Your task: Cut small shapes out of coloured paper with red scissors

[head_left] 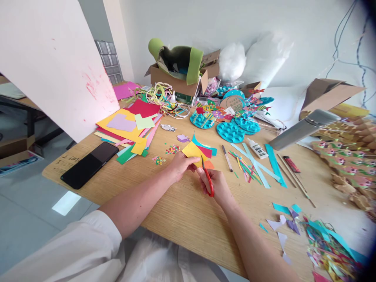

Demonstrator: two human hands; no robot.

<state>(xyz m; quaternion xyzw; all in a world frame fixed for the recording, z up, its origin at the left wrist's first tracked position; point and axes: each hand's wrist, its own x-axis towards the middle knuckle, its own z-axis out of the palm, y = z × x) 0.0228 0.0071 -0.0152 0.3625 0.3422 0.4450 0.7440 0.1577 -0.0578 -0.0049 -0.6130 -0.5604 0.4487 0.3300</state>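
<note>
Pinched in my left hand [179, 166] is a piece of yellow paper [191, 150], held over the middle of the table. My right hand [216, 186] grips red-handled scissors [210, 184], whose dark blades point up at the lower right edge of the yellow paper. Just behind the paper lie blue, red and orange paper pieces [208, 165]. A purple cut-out shape [183, 138] and small piles of coloured paper dots [172, 149] rest to the left of it.
A black phone [89, 164] lies at the left, below stacked coloured paper [117, 122]. Rightward are a pen [227, 158], thin paper strips [245, 166], a glue bottle [257, 149], a grey flask [304, 129] and scraps [331, 250]. Blue textured discs [230, 132] and boxes stand behind.
</note>
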